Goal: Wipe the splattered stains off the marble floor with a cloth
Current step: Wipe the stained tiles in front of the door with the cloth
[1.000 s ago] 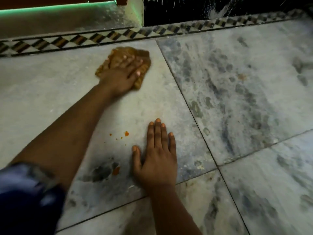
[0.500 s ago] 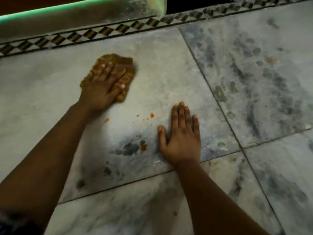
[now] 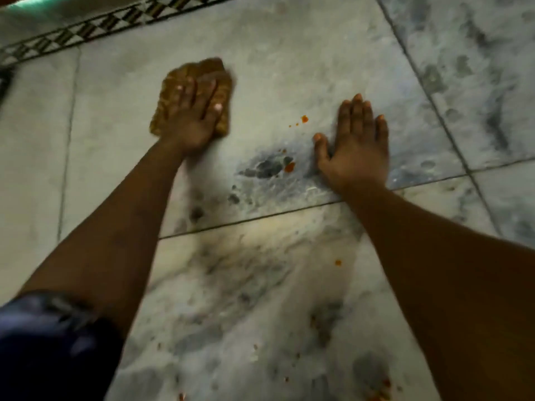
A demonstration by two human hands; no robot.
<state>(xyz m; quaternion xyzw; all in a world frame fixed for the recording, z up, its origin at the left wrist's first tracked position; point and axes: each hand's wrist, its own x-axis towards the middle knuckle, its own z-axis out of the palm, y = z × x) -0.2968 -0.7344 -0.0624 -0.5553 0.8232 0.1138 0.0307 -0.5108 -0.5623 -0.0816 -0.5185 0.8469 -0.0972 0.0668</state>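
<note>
Nearer the orange stains [image 3: 304, 119] now, left hand [image 3: 193, 123] flat on nubbly cloth [image 3: 193, 71]; right hand [image 3: 357, 146] spread.

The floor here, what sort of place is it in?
Probably a home or hallway, indoors. The marble floor is laid in large veined slabs, a patterned border strip runs along its far edge, and orange stains spot it.

The left hand [image 3: 193, 120] covers the middle of the brown cloth [image 3: 170, 91], so only its edges show, and those are smeared by blur. At seven o'clock a dark sleeve [image 3: 49, 342] is cut by the frame's edge. Orange specks [image 3: 379, 393] at five o'clock run off the bottom. The patterned border [image 3: 95, 28] at eleven o'clock is blurred.
</note>
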